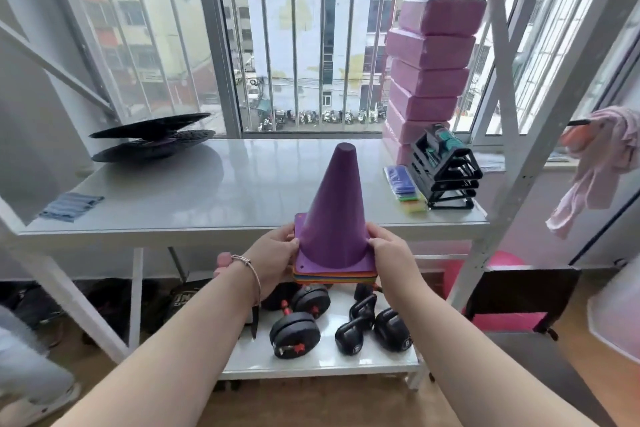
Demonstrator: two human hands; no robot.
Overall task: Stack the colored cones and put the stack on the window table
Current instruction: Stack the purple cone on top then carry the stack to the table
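So the nested stack of plastic cones, purple on top [335, 215], hovers at the glossy white window table [194, 198] edge, left hand [273, 258] and right hand [393, 253] fingers pinching its square bases so it stays level

Bright daylight floods in through the barred window [311, 45], overexposing the panes at the upper right and laying a pale sheen along the far edge of the window table [214, 198]. Wide-angle distortion bows the frame posts at both sides, and the corners look soft and smeared.
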